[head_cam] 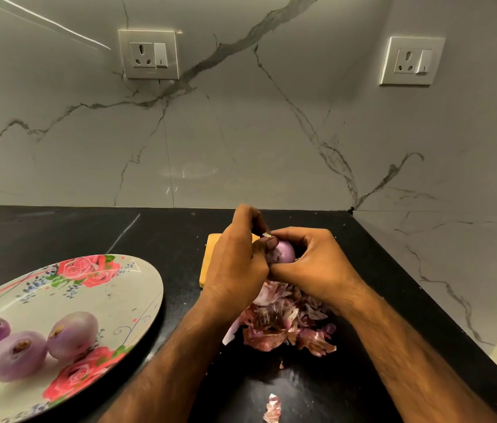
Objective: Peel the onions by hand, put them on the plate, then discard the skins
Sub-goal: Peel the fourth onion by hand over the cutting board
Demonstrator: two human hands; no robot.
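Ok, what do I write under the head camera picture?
Left hand and right hand peel an onion over a heap of skins; three peeled onions sit on the flowered plate.

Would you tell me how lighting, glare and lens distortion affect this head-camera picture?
Head view: dim, warm light, with a bright glare streak on the marble wall at upper left. Head view: wide-angle distortion tilts the left socket and right socket and stretches the plate. Head view: the left hand, right hand and onion look fairly sharp; the forearms near the bottom edge are soft.
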